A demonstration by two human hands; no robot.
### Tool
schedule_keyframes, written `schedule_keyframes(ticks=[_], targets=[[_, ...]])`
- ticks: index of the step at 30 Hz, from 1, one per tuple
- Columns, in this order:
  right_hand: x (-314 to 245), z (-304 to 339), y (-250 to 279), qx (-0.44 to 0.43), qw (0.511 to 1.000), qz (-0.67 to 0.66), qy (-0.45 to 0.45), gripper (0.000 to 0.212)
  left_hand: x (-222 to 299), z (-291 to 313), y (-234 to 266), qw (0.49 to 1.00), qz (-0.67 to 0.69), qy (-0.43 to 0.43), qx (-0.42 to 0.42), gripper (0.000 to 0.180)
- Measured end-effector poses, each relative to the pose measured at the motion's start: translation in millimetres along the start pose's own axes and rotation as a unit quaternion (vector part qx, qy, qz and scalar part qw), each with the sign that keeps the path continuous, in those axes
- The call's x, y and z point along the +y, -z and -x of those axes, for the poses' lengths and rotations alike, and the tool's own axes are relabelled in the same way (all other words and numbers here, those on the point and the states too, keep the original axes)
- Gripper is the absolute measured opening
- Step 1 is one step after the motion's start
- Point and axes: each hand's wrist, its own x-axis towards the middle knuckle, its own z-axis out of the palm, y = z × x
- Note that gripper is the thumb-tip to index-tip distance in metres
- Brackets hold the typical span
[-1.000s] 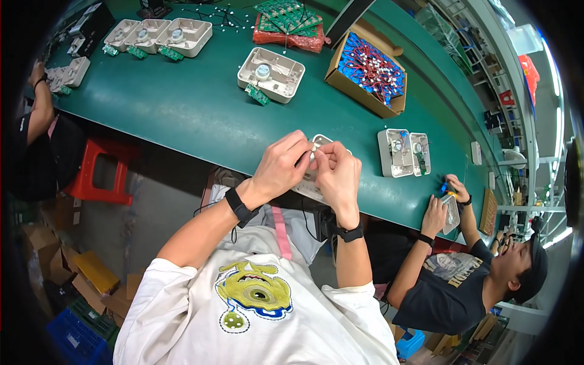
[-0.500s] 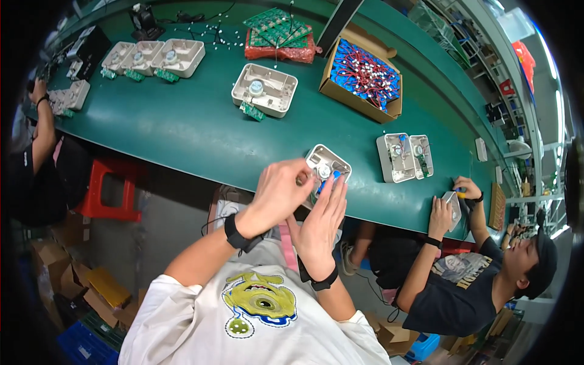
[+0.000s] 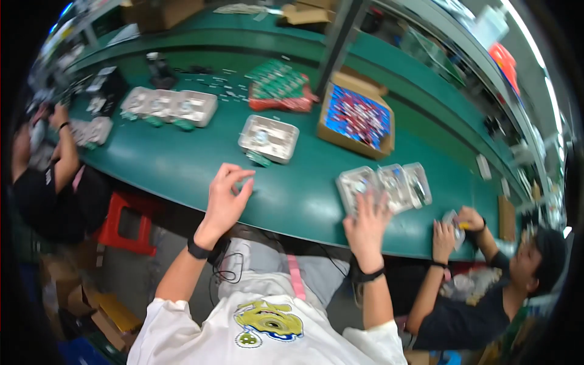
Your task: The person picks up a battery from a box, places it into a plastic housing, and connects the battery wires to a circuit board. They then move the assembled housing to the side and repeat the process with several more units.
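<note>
My left hand [image 3: 228,198] hovers over the bench's near edge, fingers loosely bent and apart, holding nothing. My right hand [image 3: 367,228] lies with fingers spread over the near side of an off-white plastic housing [image 3: 353,176], slightly blurred; whether the fingertips press on it I cannot make out. That housing stands against two similar open housings [image 3: 395,188] on its right. Between my hands and the back of the bench sits another open housing [image 3: 283,143] with a round part inside and a small green circuit board [image 3: 258,159] at its near side.
A cardboard box [image 3: 350,143] holds blue parts with red wires. Green circuit boards [image 3: 280,79] lie on red wrap. Three housings [image 3: 198,106] stand at the left. Co-workers sit at both sides; one's hand [image 3: 444,240] works at the right. A red stool [image 3: 131,225] stands below.
My hands have parted, the left moving left, the right moving right. The housing formerly between them now stands beside the two at the right. The whole view has shifted.
</note>
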Motion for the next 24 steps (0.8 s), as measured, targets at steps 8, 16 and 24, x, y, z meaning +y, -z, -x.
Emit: schedule_keyframes(ticks=[8,16,24], targets=[[68.1,-0.4,-13.6,-0.025,0.998,0.037,-0.035,0.065,-140.9,-97.3,136.9,0.963,-0.224,0.012,0.150,0.020],[14.4,-26.1,28.9,0.065,0.995,-0.034,-0.070,0.077,-261.6,-212.3,231.6,0.896,-0.357,0.170,0.200,0.068],[-150.1,-114.6,0.4,-0.023,0.974,-0.146,0.174,0.071,-276.9,-225.4,230.4,0.909,-0.332,0.249,0.044,0.062]])
